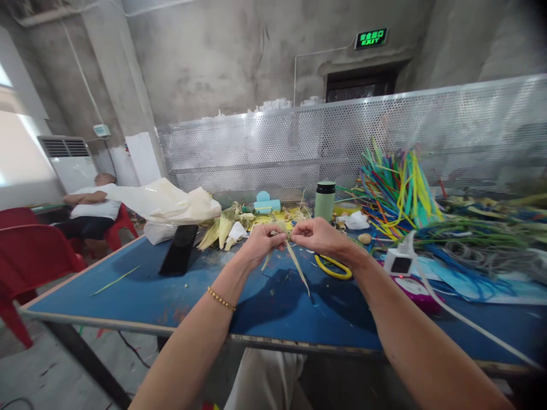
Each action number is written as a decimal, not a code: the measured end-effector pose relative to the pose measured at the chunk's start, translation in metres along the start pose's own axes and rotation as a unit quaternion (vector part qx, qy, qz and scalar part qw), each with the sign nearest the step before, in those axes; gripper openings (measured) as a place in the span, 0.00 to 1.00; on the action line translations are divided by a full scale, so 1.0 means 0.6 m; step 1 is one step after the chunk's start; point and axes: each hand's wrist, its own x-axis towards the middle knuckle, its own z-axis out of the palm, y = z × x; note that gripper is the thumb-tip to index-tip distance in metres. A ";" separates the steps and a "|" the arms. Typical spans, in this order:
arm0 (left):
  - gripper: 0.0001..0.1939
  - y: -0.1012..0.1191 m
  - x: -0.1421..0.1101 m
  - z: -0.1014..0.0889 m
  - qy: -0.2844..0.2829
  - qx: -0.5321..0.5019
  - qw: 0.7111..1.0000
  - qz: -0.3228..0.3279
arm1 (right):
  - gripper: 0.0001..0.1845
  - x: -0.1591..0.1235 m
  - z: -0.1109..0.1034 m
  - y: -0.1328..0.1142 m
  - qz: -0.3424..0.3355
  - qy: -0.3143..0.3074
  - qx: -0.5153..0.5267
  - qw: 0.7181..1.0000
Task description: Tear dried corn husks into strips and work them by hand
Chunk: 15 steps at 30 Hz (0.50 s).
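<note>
Over the blue table, my left hand [266, 242] and my right hand [318, 236] come together with fingers pinched. Between them is a pale dried leaf strip [298, 267], whose long tail hangs down toward the tabletop. A shorter end droops below my left hand. Both hands grip the strip near its top; the exact spot under the fingertips is too small to make out. Just beneath my right hand lie yellow-handled scissors [335, 269], partly covered by the wrist. Dried corn husks [222, 228] are heaped to the left of my left hand.
A black phone [178, 250] and a white plastic bag [182, 205] lie at left. Behind my hands stands a green bottle [325, 200]. Colourful strips [401, 188], a plugged charger [398, 263] and its white cable fill the right. A person [96, 205] sits beyond the table.
</note>
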 end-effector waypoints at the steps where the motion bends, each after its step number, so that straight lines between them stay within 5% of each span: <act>1: 0.11 0.000 0.000 0.000 0.001 -0.002 1.000 -0.001 | 0.09 0.000 0.000 0.000 -0.001 0.002 -0.002 1.000; 15: 0.14 -0.013 0.009 -0.001 0.038 -0.055 0.998 -0.005 | 0.09 0.009 0.013 0.019 -0.045 0.051 -0.135 0.989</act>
